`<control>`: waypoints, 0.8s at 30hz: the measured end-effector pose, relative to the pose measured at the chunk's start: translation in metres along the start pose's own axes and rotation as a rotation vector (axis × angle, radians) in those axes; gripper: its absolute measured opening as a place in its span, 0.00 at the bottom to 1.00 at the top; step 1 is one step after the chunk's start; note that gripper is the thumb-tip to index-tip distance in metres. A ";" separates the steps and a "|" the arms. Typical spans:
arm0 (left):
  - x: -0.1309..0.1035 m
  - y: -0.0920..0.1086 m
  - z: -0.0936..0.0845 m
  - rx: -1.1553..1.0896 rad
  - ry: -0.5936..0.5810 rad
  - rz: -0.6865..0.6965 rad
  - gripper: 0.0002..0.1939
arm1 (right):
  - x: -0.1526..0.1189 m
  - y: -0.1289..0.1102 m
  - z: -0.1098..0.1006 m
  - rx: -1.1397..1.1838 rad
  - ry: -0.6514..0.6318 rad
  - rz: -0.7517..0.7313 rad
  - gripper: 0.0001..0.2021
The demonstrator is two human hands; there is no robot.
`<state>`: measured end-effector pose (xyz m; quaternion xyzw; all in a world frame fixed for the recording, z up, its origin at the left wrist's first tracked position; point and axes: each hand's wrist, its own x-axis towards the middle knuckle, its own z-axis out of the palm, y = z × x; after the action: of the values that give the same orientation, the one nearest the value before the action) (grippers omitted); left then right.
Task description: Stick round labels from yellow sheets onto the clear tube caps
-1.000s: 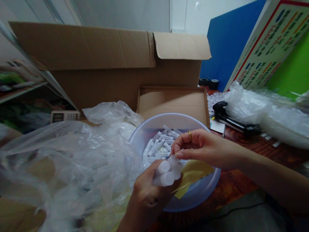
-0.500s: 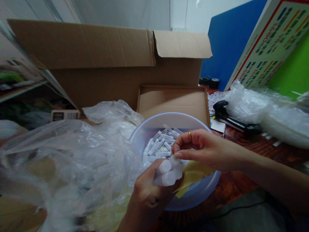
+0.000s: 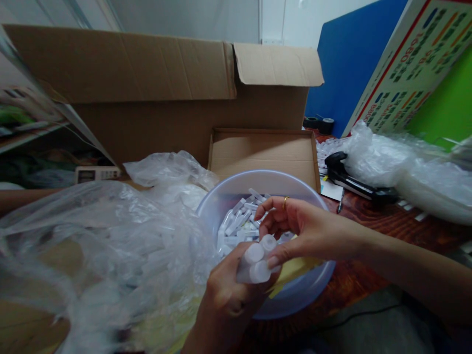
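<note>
the left hand [image 3: 229, 291] is closed around capped tubes [image 3: 259, 271], cap ends up above the basin [image 3: 273, 183] — the right hand [image 3: 308, 231], just beside on the right, fingers loosely parted, thumb against a cap.

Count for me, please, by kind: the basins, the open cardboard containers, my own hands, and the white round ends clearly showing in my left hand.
Basins: 1
Cardboard containers: 2 (large box, shallow tray)
Your hands: 2 (left hand, right hand)
White round ends: 3
Total: 8
</note>
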<state>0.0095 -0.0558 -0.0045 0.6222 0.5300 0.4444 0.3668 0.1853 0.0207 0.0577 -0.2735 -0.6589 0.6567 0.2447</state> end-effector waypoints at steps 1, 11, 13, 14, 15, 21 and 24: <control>0.001 0.000 -0.002 0.011 0.007 0.049 0.08 | -0.002 -0.002 -0.003 -0.100 0.033 -0.043 0.29; 0.007 -0.006 -0.015 0.174 0.114 0.316 0.06 | -0.040 -0.003 -0.011 -1.088 0.212 -0.440 0.04; 0.006 -0.007 -0.014 0.194 0.107 0.320 0.06 | -0.038 0.000 -0.009 -1.130 0.230 -0.458 0.03; 0.006 -0.007 -0.014 0.186 0.109 0.308 0.06 | -0.036 0.001 -0.008 -1.144 0.242 -0.467 0.03; 0.007 -0.007 -0.013 0.171 0.108 0.294 0.06 | -0.035 0.002 -0.007 -1.161 0.254 -0.477 0.03; 0.010 -0.008 -0.013 0.053 0.091 0.186 0.04 | -0.037 -0.003 -0.004 -1.203 0.237 -0.494 0.04; 0.010 -0.008 -0.012 -0.007 0.095 0.135 0.03 | -0.035 -0.009 -0.008 -0.864 0.194 -0.460 0.03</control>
<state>-0.0039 -0.0449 -0.0068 0.6334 0.5021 0.4989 0.3129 0.2156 0.0026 0.0684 -0.2571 -0.8882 0.2241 0.3078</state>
